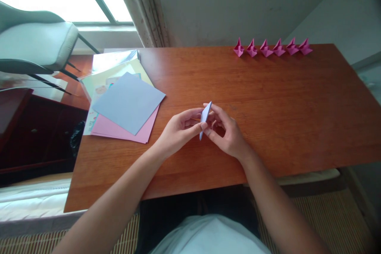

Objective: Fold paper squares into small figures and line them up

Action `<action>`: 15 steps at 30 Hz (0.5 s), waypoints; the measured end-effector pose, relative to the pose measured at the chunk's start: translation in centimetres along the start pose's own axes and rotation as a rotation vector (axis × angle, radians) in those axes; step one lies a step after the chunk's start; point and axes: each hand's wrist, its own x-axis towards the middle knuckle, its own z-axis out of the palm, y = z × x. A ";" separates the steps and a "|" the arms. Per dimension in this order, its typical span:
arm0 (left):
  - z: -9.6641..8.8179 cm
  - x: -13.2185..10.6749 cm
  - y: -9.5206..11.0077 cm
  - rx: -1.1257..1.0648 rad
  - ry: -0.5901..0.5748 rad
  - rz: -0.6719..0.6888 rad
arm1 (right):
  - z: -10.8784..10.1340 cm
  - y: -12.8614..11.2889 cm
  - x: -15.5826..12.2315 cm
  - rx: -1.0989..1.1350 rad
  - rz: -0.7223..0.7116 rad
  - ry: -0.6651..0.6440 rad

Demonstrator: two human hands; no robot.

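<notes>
A small folded piece of pale blue paper [205,118] stands on edge just above the wooden table [268,99], near its middle. My left hand [180,129] pinches it from the left with thumb and fingers. My right hand [224,131] grips it from the right, fingers curled around its edge. Both hands are closed on the paper.
A stack of paper sheets lies at the table's left: a blue sheet [128,102] on a pink sheet [125,129], over a clear packet [114,61]. Several pink folded paper figures [272,48] line the far edge. A grey chair [35,43] stands at the far left.
</notes>
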 end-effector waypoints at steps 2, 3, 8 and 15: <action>0.0 0.0 0.0 0.015 0.008 0.004 | 0.0 0.0 0.0 -0.003 -0.005 -0.001; 0.0 0.0 -0.1 0.023 0.013 0.012 | 0.1 0.1 -0.1 -0.010 -0.006 -0.001; 0.2 -0.1 -0.5 0.057 0.045 0.016 | 0.0 0.0 -0.3 -0.053 -0.019 0.002; 0.2 -0.2 -0.6 0.084 0.085 0.020 | -0.1 0.2 -0.2 -0.077 -0.051 0.012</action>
